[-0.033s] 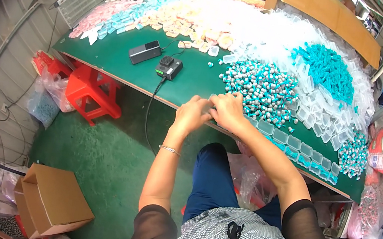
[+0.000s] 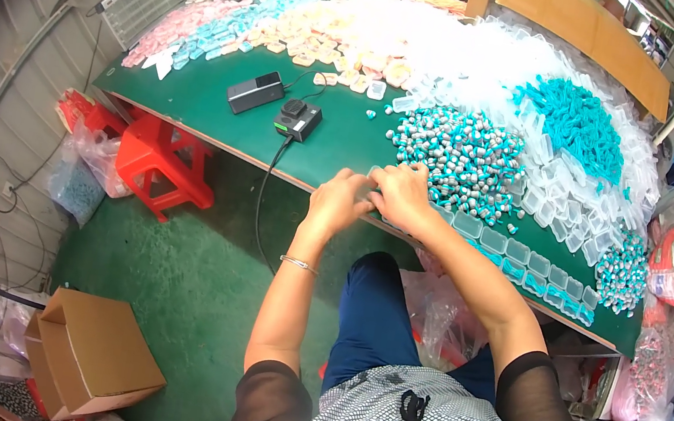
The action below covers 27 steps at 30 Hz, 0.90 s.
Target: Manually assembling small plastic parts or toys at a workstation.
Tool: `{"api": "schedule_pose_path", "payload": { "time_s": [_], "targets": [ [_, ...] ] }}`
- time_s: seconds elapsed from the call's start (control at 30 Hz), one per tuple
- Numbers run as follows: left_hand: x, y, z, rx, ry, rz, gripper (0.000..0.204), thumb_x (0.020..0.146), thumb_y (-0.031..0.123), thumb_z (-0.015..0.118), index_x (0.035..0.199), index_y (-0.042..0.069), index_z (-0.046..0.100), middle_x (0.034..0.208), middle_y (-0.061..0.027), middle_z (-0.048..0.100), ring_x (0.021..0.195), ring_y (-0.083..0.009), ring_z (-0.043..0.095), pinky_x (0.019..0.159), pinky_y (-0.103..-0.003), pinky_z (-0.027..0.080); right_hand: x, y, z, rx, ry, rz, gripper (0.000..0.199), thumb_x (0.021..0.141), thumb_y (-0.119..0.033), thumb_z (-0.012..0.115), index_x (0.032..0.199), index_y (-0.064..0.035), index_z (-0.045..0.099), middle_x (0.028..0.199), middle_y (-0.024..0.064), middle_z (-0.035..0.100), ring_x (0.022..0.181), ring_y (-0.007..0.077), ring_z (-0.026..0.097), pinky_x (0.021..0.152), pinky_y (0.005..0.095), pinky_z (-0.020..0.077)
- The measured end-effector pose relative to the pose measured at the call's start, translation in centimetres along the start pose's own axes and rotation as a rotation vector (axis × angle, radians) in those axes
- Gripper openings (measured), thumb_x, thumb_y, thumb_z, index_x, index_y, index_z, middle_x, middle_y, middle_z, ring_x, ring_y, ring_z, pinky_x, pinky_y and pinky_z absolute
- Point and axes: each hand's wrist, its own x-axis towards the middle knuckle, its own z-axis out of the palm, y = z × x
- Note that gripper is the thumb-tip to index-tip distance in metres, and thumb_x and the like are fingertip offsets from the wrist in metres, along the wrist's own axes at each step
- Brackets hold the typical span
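At the table's near edge, my left hand point(image 2: 340, 201) and my right hand point(image 2: 400, 194) meet with curled fingers. Whatever lies between the fingertips is hidden; a sliver of clear plastic shows just beyond them. From beside my right hand, a row of open clear plastic boxes point(image 2: 492, 240) runs rightward along the edge, with teal pieces in their near halves. Behind my right hand is a heap of small teal-and-silver capped pieces point(image 2: 459, 155). Slim teal plastic pieces point(image 2: 572, 124) are piled farther back, amid many loose clear boxes point(image 2: 555, 210).
On the green table point(image 2: 196, 102) lie a black power bank point(image 2: 255, 94) and a black cabled device point(image 2: 297, 120). Pink, blue and peach cases point(image 2: 306, 36) cover its far side. A red stool point(image 2: 165, 166) and a cardboard box point(image 2: 102, 357) stand left. People sit across the table.
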Motion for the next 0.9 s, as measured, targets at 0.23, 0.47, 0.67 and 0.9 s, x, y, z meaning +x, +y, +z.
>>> {"api": "schedule_pose_path", "payload": {
  "time_s": [0.23,0.47,0.67,0.9],
  "targets": [
    [0.0,-0.1,0.3,0.022,0.005,-0.012,0.043,0.075,0.024,0.077,0.114,0.011,0.065,0.105,-0.0094,0.061,0.096,-0.0307,0.063,0.080,-0.041,0.051,0.1,-0.3,0.2,0.011,-0.040,0.066,0.016,0.073,-0.018,0.071,0.088,-0.0130,0.064,0.085,0.0034,0.065,0.088,0.0262,0.062,0.085,0.0516,0.0360],
    [0.0,0.0,0.3,0.044,-0.005,-0.031,0.045,0.075,0.023,0.077,0.115,0.010,0.064,0.108,-0.0094,0.061,0.098,-0.0311,0.062,0.082,-0.042,0.051,-0.3,-0.3,0.3,-0.033,-0.002,0.014,0.016,0.074,-0.019,0.069,0.088,-0.0127,0.066,0.084,0.0047,0.064,0.087,0.0249,0.062,0.084,0.0518,0.0368],
    [-0.1,-0.2,0.3,-0.006,0.003,-0.025,0.049,0.076,0.021,0.075,0.121,0.009,0.061,0.111,-0.0130,0.061,0.097,-0.0314,0.063,0.083,-0.042,0.051,-0.6,-0.6,-0.1,-0.105,-0.009,-0.025,0.019,0.076,-0.023,0.070,0.091,-0.0117,0.069,0.086,0.0052,0.064,0.089,0.0238,0.061,0.084,0.0508,0.0363],
    [0.0,-0.7,-0.5,-0.349,0.119,-0.031,0.058,0.085,0.014,0.061,0.140,0.007,0.045,0.105,-0.0099,0.058,0.090,-0.0178,0.061,0.074,-0.031,0.050,-0.9,-1.5,-2.8,0.065,0.136,-0.006,0.018,0.078,-0.022,0.070,0.092,-0.0114,0.069,0.087,0.0061,0.064,0.088,0.0256,0.062,0.081,0.0471,0.0406]
  ]
}}
